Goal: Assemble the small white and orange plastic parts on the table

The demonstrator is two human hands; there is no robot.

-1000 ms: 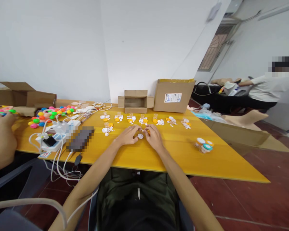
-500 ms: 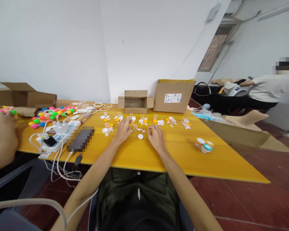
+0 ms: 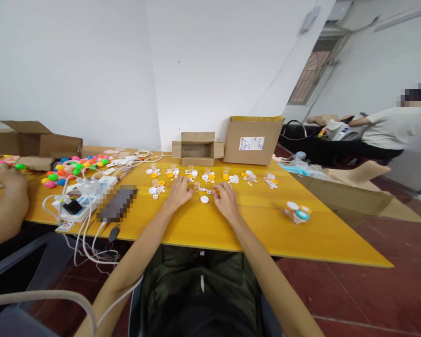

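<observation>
On the yellow table (image 3: 203, 224), my left hand (image 3: 179, 193) rests just left of a small clear cup (image 3: 197, 186), with its fingers apart and nothing visible in them. My right hand (image 3: 225, 197) has its fingers curled around an orange piece (image 3: 217, 192), only partly visible. Between my hands lie a white round disc (image 3: 204, 199) and small white perforated pieces (image 3: 206, 190). Behind them, groups of white and orange parts with clear cups stretch in a row across the table.
Lidded jars (image 3: 302, 215) stand at the right. An open cardboard box (image 3: 198, 150) and a larger closed one (image 3: 252, 140) stand behind. A phone (image 3: 117, 204), a power strip (image 3: 87, 206) and colourful balls (image 3: 61, 173) are at left, near another person's arm (image 3: 7, 206).
My left hand has lowered slightly toward the table and its fingers have spread. My right hand has shifted a little left, and more orange shows at its fingers. The neighbouring person's hand has moved.
</observation>
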